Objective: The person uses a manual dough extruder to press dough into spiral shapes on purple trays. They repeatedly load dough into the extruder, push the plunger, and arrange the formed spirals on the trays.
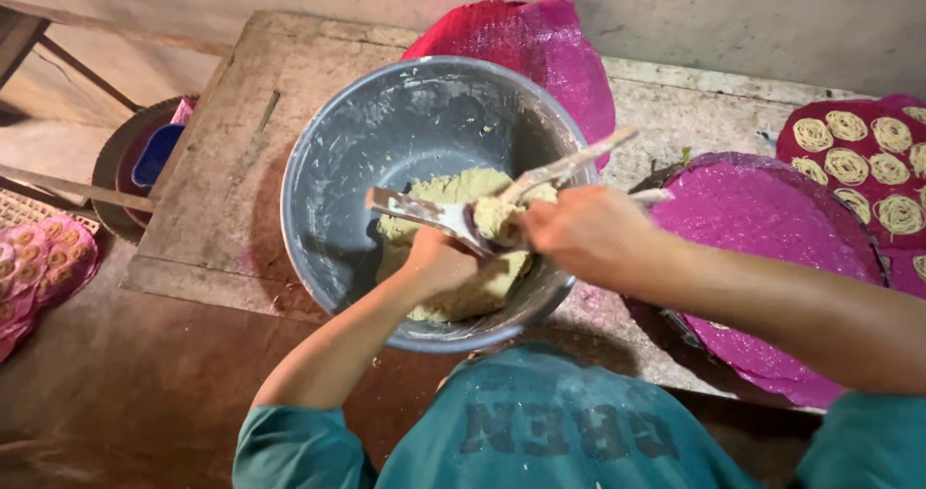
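A large grey metal bowl [338, 161] stands on a worn wooden table [222, 180] and holds a mass of pale greenish dough [463, 301]. Over the bowl I hold a metal hand press [463, 221] with two long flat handles, one pointing left, one up to the right. My left hand [439, 258] comes from below and grips the body of the press. My right hand [579, 233] is closed at the press's mouth, fingers pushing a lump of dough [494, 217] against it. The press's opening is hidden by my fingers.
A round pink woven mat [762, 219] lies right of the bowl; another [868, 151] at the far right carries several coiled noodle rounds. A third pink mat [540, 36] leans behind the bowl. A tray of coils [39, 258] and a blue container [154, 151] are down left.
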